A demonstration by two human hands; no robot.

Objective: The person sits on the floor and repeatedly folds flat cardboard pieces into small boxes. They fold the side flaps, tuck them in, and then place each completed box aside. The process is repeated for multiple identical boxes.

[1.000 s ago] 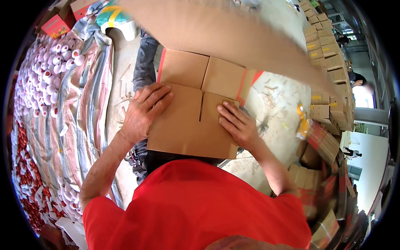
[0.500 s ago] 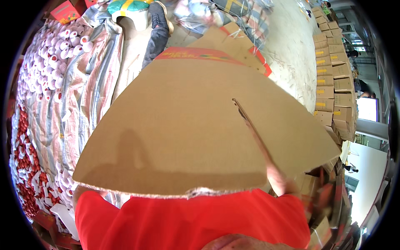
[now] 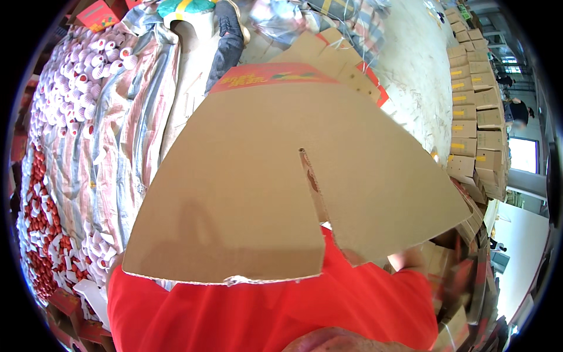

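Whether either hand is gripping cannot be told: the big cardboard box [image 3: 246,193] is hiding both, its flaps lying toward six o'clock, fruit pile [image 3: 53,146] spreading at nine.

In front of me the cardboard sheet [image 3: 246,188] covers the middle; wrapped fruits [image 3: 64,117] lie on the left, stacked boxes [image 3: 472,123] stand right.
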